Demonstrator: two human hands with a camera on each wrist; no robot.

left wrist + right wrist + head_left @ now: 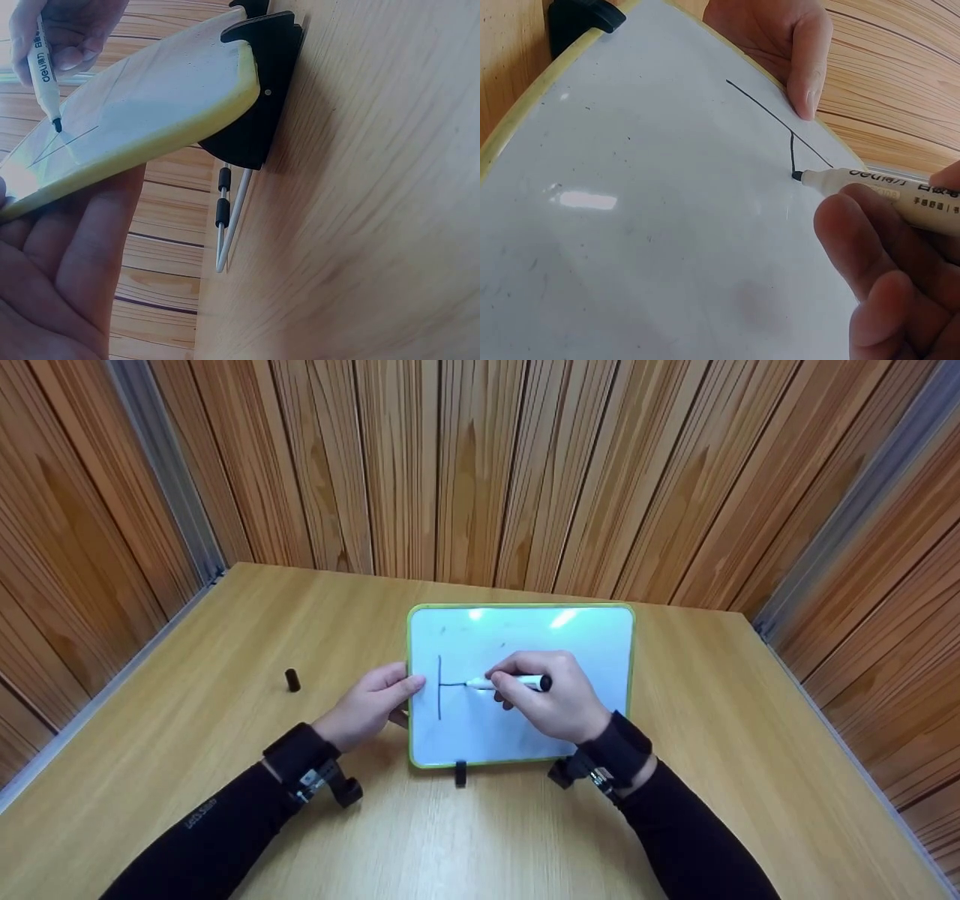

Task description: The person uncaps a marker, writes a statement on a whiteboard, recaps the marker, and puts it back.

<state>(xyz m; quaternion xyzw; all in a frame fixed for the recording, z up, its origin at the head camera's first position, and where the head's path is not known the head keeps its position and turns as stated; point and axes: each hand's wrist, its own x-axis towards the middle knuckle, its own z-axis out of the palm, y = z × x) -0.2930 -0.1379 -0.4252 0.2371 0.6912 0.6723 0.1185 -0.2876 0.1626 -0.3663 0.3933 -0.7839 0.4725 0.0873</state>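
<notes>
A small whiteboard (525, 735) with a yellow-green rim leans on a black stand (262, 97) on the table. My left hand (371, 701) grips its left edge, thumb on the front face and fingers behind. My right hand (559, 697) pinches a white whiteboard marker (514, 682) with a black end. The marker's dark tip (798, 176) touches the board at the end of a short horizontal line, which joins a longer vertical line (439, 705) near the left edge.
A black marker cap (292, 680) stands on the wooden table (337, 615), left of the board. Wood-panelled walls (472, 472) enclose the table at the back and sides. Thin metal legs (238, 217) prop the stand from behind.
</notes>
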